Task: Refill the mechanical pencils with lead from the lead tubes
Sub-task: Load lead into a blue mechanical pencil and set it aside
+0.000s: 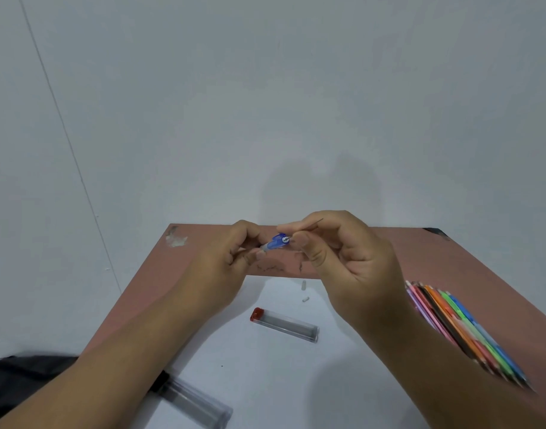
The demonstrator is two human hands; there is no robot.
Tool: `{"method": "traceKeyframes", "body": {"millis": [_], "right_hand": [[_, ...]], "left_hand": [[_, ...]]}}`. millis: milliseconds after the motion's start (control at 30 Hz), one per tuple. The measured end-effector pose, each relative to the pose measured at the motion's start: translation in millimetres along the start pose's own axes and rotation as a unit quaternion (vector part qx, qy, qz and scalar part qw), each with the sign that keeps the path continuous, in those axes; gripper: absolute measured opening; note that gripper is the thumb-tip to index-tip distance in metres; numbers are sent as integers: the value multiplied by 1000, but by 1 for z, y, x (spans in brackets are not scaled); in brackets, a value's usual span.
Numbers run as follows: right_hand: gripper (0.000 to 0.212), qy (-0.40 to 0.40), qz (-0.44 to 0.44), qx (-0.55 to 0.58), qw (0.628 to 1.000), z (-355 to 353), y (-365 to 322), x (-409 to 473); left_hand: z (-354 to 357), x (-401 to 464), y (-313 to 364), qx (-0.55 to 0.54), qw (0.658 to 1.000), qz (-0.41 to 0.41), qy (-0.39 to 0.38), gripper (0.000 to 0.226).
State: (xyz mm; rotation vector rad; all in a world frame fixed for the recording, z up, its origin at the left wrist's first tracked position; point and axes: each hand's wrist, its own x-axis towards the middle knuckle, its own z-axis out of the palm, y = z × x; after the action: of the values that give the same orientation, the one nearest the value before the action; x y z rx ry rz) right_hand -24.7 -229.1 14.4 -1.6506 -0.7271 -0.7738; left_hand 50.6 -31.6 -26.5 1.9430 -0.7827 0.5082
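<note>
My left hand (231,258) grips a blue mechanical pencil (277,242) above the table, its open back end turned toward my right hand. My right hand (342,252) pinches a thin lead (315,223) between thumb and forefinger, close to the pencil's opening. A clear lead tube with a red cap (285,325) lies on the white sheet below the hands. A second clear lead tube with a black cap (192,399) lies near the front, partly under my left forearm. Two small white pieces (304,291), perhaps an eraser and a cap, lie on the sheet.
A row of several coloured mechanical pencils (460,329) lies at the right on the brown table (451,258), partly hidden by my right forearm. A white sheet (265,366) covers the table's middle. A black bag (24,376) sits at the lower left. The wall stands right behind the table.
</note>
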Motion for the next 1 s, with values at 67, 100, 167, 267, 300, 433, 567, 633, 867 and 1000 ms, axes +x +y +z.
{"method": "traceKeyframes", "body": {"millis": [67,100,167,267,300,433,567,633,867,1000], "right_hand": [[8,2,0,-1,1000,0,1,0],[9,4,-1,-6,1000,0,2,0],[9,6,-6,-17,1000,-1,4,0],[9,3,-10,-24,1000,-1,5,0],[9,3,-7,-18,1000,-1,5,0],[10,5,-12,-22,1000,-2,6,1],[10,8,-31,-58,998,-3,6,1],[11,12,-31,-70,997,-4,7,1],[15,33,10,-78,996,-2,11,1],[18,28,24,-100,994,-5,13,1]], "left_hand": [[0,0,-1,7,1000,4,0,35],[0,0,-1,8,1000,3,-1,35],[0,0,-2,8,1000,0,-2,34],[0,0,-3,11,1000,-10,-5,29],[0,0,-4,10,1000,-16,-6,27],[0,-1,-3,0,1000,-16,-13,26],[1,-1,-4,1,1000,-22,-17,22],[1,-1,-6,1,999,-25,-20,19],[1,-1,-3,9,999,-31,-27,21],[0,-1,-3,2,998,-52,-29,16]]}}
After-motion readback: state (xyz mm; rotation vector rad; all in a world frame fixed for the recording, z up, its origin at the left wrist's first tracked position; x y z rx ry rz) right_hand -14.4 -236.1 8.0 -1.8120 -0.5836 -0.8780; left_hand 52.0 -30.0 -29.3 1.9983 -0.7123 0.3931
